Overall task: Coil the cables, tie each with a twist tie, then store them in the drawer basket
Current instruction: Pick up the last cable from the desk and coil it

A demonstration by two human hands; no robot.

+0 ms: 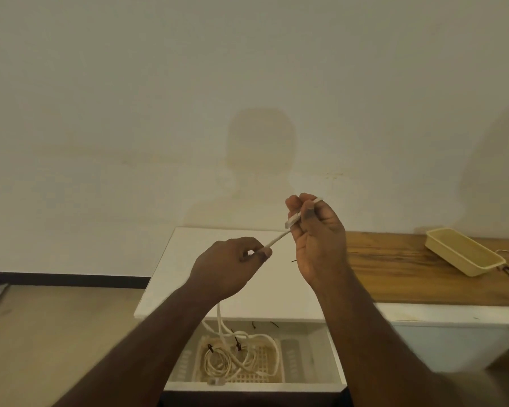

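Note:
A white cable (277, 238) runs taut between my two hands, raised above the white cabinet top (241, 283). My right hand (315, 230) pinches its plug end, fingers curled around it. My left hand (232, 265) grips the cable lower down; from there it hangs into the open drawer. In the drawer, a cream slotted basket (276, 374) holds coiled white cables (218, 362), two of them bound with dark twist ties (237, 345). A loose twist tie (294, 261) lies on the cabinet top by my right hand.
A wooden counter (409, 271) stretches to the right, carrying a second cream basket (465, 254) with a wire object beside it. Small dark ties (274, 324) lie at the drawer's back edge. The drawer's white front wall (253, 387) is nearest me. Bare wall behind, floor at left.

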